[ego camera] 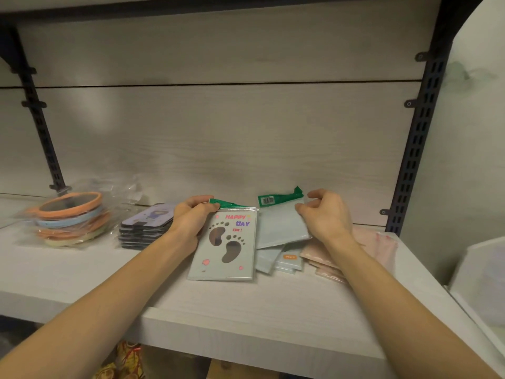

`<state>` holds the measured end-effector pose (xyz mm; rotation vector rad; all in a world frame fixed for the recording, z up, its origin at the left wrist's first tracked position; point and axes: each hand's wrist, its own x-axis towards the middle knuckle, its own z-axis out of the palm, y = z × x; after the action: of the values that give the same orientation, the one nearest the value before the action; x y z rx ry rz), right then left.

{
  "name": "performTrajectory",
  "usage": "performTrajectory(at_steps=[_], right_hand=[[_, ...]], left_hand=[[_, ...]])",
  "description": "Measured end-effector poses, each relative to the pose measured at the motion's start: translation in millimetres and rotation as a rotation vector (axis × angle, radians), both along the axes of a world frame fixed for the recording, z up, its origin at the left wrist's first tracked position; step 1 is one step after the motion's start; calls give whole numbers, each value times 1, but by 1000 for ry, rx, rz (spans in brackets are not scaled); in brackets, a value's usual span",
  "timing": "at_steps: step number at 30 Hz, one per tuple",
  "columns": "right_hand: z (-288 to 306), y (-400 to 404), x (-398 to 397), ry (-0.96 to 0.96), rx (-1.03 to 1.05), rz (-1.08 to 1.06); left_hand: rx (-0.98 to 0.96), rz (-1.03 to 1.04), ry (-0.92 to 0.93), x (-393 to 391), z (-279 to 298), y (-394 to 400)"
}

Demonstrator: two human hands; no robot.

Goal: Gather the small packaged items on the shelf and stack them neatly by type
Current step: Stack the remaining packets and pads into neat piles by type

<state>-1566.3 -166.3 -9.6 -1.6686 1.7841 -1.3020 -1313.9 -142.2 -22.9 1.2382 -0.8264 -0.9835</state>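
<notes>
My left hand [191, 214] grips the green top edge of a pale blue packet printed with footprints and "HAPPY DAY" [226, 247], which lies on the white shelf [218, 305]. My right hand [325, 212] pinches the right edge of a second pale blue packet with a green header [278, 222], tilted up off the pile. Under it lie more pale blue packets [284, 262]. Pink packets [322, 259] lie partly hidden under my right wrist.
A stack of dark cartoon-printed cases [144, 228] sits left of my left hand. Further left is a bagged pile of orange and blue round rings [71, 220]. Black slotted uprights [418, 149] frame the shelf. A white box [481, 280] stands at the right.
</notes>
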Motion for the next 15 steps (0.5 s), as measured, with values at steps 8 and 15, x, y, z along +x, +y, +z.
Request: performTrajectory(at_steps=[8,15], right_hand=[[25,11,-3,-533,-3,181],[30,35,31,-416,-82,413]], left_hand=[[2,47,18,1,-2,-4],[57,7,115,4,2,-6]])
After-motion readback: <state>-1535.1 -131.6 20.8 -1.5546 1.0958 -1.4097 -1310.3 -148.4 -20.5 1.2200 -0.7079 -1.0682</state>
